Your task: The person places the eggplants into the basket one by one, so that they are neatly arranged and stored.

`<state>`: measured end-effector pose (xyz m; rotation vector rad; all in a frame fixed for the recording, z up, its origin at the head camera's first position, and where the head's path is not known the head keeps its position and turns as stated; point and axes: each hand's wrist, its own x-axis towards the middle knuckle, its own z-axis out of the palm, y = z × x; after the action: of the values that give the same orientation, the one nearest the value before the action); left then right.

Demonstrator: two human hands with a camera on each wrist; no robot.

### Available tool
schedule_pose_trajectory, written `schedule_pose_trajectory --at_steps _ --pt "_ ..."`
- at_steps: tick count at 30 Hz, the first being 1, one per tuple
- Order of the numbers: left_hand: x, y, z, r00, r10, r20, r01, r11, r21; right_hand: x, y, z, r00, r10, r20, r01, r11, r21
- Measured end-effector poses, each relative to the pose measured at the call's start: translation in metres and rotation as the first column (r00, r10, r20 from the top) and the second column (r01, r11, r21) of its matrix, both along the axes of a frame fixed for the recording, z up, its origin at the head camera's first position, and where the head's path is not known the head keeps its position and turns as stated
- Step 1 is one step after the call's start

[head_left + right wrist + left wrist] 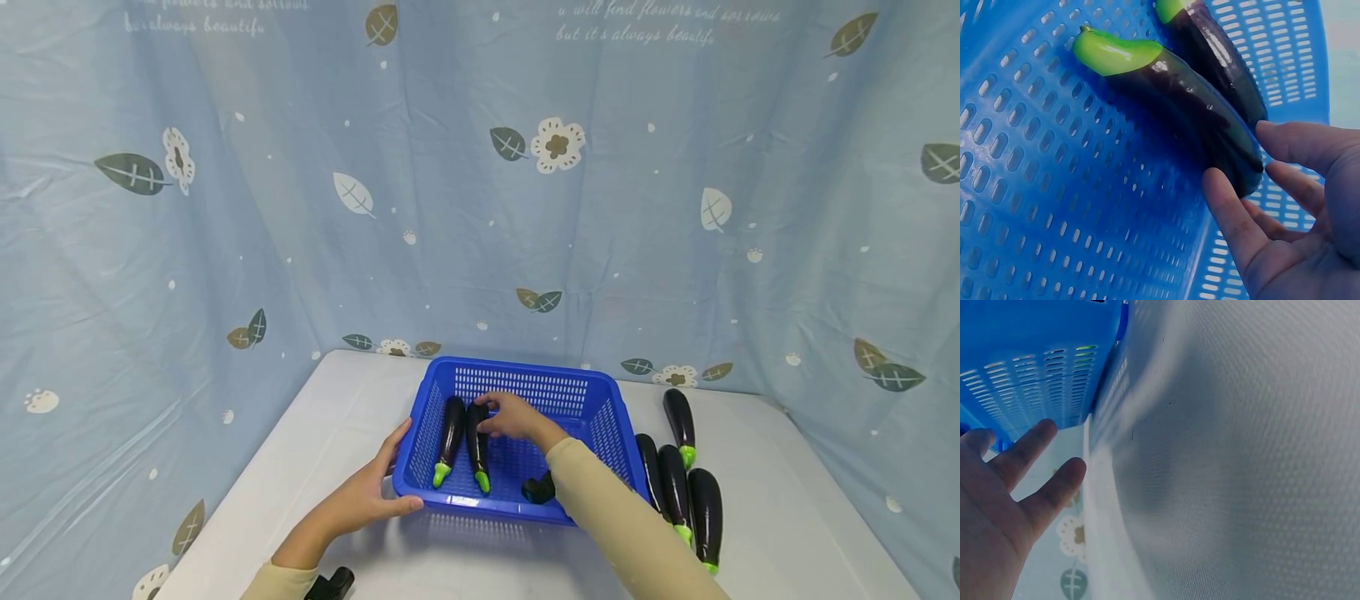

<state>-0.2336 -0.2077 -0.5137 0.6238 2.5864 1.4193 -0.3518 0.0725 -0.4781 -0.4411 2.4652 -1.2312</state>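
A blue plastic basket with slotted walls stands on the white table. Inside, toward its left side, two dark purple eggplants lie side by side, their green stem ends facing me. My right hand reaches in and holds the far, rounded end of the right-hand eggplant between thumb and fingers. The other eggplant lies just left of it. My left hand is at the basket's front left corner, fingers extended along the outer wall and thumb near the front rim. In the left wrist view its fingers look straight and spread.
Right of the basket, several more eggplants lie on the white table, some close against the basket wall. One eggplant lies farther back. A blue patterned curtain encloses the back and sides. Black devices sit at my wrists.
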Motion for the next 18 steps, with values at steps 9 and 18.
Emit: schedule_pose_trajectory --at_steps 9,18 --pt "-0.0008 0.0001 -0.0018 1.000 -0.013 -0.004 0.013 1.000 0.021 0.0005 0.0021 0.0007 1.000 -0.013 -0.025 0.013 1.000 0.021" --pt "-0.0009 -0.0006 -0.0031 1.000 -0.010 -0.024 0.010 1.000 0.011 0.0023 0.0061 0.0020 0.999 -0.024 -0.034 0.025 0.999 0.024"
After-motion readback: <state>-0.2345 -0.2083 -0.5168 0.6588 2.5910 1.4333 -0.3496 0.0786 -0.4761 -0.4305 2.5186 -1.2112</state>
